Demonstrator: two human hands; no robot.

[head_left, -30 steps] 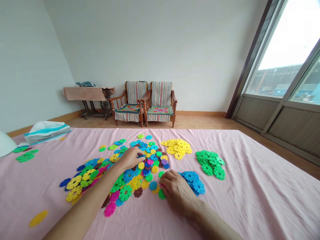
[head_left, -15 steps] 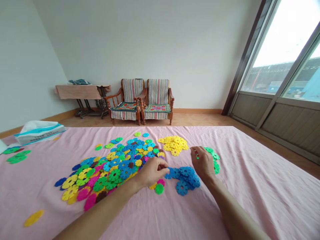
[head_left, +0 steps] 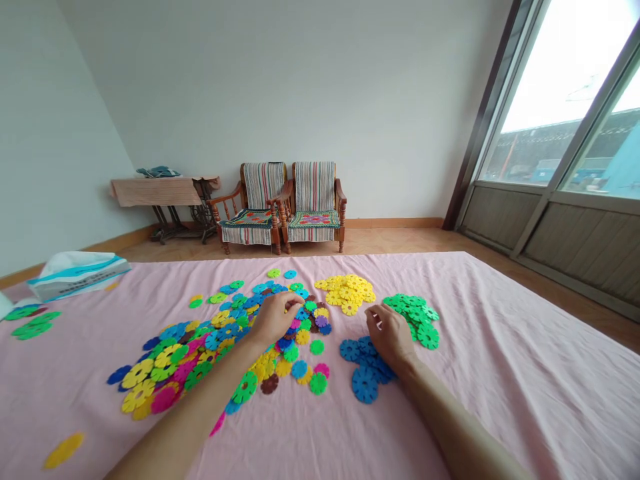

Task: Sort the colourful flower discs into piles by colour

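Reaching into the heap of plastic snowflake discs (head_left: 220, 340), the left hand (head_left: 274, 319) curls over the pieces, its grip hidden, while the right hand (head_left: 390, 335) seems pinched on something unclear beside the green pile (head_left: 415, 321).

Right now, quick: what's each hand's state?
Left hand: curled on the mixed plastic discs, holding unclear.
Right hand: curled over the blue plastic discs, holding unclear.

Home bedroom, pink-sheeted bed (head_left: 500, 380), wooden armchairs (head_left: 313, 200)
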